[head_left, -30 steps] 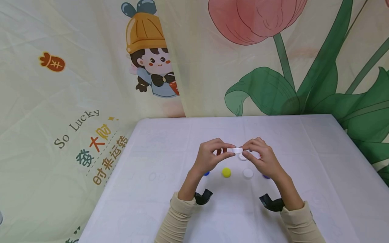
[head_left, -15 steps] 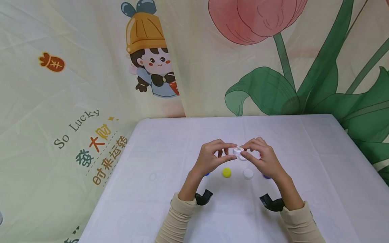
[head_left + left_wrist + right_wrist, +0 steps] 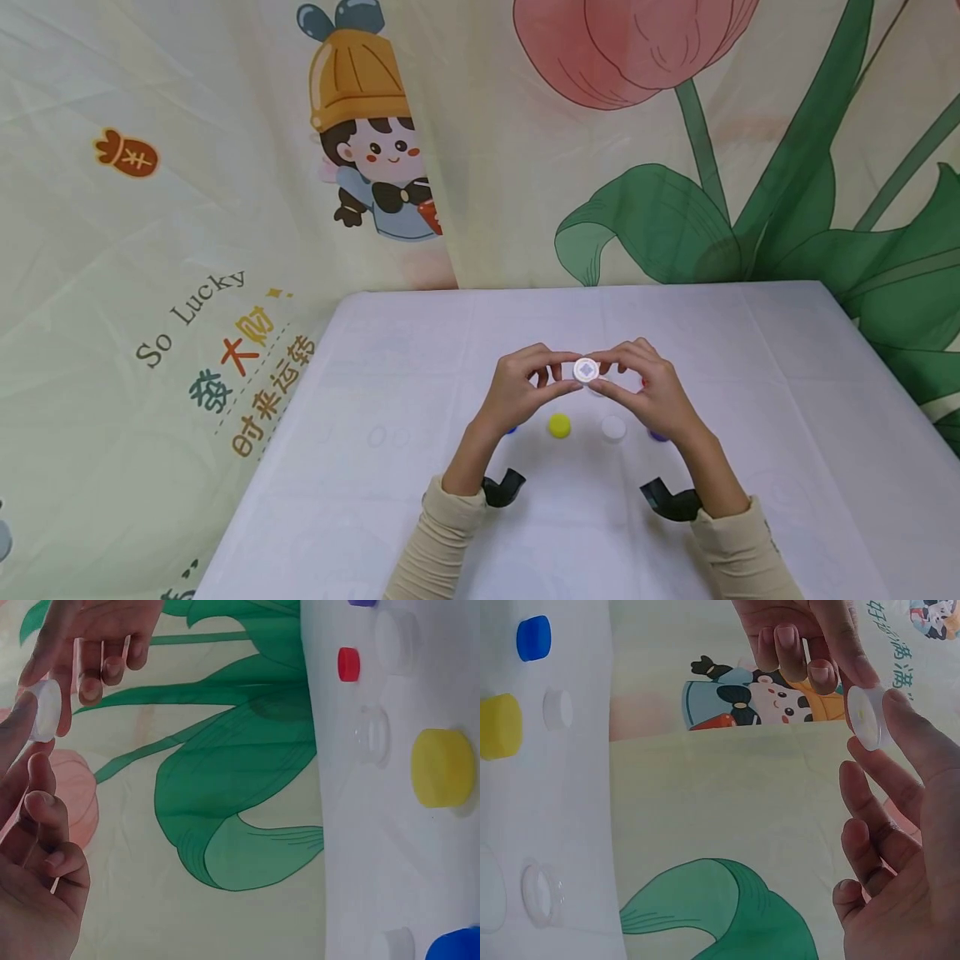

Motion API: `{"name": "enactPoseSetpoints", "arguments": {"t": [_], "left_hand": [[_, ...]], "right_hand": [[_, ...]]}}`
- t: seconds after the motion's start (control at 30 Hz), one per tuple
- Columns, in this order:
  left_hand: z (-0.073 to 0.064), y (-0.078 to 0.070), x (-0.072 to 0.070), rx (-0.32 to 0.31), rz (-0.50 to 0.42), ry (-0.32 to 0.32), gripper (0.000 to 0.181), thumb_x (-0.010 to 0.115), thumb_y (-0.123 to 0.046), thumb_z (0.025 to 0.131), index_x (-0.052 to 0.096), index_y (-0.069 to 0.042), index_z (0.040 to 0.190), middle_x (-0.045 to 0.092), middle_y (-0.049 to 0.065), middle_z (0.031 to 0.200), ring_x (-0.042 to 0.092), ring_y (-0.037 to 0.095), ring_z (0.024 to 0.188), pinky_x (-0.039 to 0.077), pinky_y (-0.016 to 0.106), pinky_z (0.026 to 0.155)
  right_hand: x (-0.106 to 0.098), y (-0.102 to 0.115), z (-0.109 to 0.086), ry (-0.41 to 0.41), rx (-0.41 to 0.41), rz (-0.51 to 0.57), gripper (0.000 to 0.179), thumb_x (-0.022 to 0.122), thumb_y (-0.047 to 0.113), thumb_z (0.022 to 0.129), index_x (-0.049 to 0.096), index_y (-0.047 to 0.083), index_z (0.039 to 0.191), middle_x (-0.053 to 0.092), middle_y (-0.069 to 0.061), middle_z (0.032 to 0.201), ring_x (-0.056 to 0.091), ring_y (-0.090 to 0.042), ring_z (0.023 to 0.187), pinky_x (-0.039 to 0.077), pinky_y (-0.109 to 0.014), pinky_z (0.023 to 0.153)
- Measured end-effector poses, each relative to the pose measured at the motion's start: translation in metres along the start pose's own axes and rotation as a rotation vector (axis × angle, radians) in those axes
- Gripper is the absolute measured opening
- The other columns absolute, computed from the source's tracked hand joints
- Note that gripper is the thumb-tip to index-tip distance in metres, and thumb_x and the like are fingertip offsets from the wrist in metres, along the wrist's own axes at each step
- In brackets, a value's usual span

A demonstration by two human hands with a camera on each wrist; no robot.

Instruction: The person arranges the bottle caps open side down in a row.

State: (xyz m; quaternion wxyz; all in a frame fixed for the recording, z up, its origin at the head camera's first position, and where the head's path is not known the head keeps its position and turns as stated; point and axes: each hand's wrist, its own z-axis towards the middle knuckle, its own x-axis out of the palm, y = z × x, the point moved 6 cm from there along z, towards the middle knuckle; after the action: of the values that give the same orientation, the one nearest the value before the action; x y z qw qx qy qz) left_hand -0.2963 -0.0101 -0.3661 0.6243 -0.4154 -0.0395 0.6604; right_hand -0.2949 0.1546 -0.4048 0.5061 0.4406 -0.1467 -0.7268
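Note:
A small round white bottle cap [image 3: 586,370] is held up above the table between both hands. Its hollow inner side, with a cross-like mark, faces the head camera. My left hand [image 3: 522,385] pinches its left edge between thumb and fingertip. From the other side, my right hand [image 3: 647,382] pinches the same cap with thumb and forefinger. In the right wrist view the cap [image 3: 867,718] appears tilted, its rim between the fingertips of both hands. The remaining fingers of the right hand [image 3: 900,847] are loosely bent and touch nothing.
On the white-covered table [image 3: 390,500] lie a yellow cap [image 3: 559,426], a larger white cap [image 3: 613,428], a purple cap [image 3: 658,436] and a blue cap [image 3: 534,638]. Farther back are a red cap [image 3: 348,664], a clear cap [image 3: 371,735] and a small white cap [image 3: 557,710].
The white cap has turned between the fingers, from edge-on to its hollow side facing the head camera. Both hands stay nearly in place, with small finger shifts.

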Motion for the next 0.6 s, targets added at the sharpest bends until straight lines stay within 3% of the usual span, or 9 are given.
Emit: {"name": "enactPoseSetpoints", "arguments": {"t": [0.3, 0.6], "left_hand": [[-0.006, 0.045, 0.011, -0.065, 0.037, 0.000, 0.029, 0.074, -0.018, 0.073, 0.069, -0.006, 0.098, 0.055, 0.001, 0.066, 0.045, 0.010, 0.056, 0.042, 0.021, 0.050], [-0.009, 0.078, 0.019, -0.174, 0.193, 0.030, 0.028, 0.072, -0.027, 0.075, 0.070, -0.013, 0.100, 0.053, -0.005, 0.065, 0.045, 0.006, 0.056, 0.040, 0.016, 0.052]], "right_hand": [[0.005, -0.010, 0.008, -0.041, -0.001, -0.051, 0.030, 0.075, 0.023, 0.072, 0.067, 0.019, 0.100, 0.062, 0.006, 0.085, 0.043, -0.011, 0.080, 0.037, -0.025, 0.068], [0.025, -0.036, 0.017, 0.012, 0.119, -0.207, 0.032, 0.072, 0.034, 0.074, 0.067, 0.015, 0.098, 0.060, 0.000, 0.083, 0.041, -0.015, 0.079, 0.032, -0.034, 0.070]]}}
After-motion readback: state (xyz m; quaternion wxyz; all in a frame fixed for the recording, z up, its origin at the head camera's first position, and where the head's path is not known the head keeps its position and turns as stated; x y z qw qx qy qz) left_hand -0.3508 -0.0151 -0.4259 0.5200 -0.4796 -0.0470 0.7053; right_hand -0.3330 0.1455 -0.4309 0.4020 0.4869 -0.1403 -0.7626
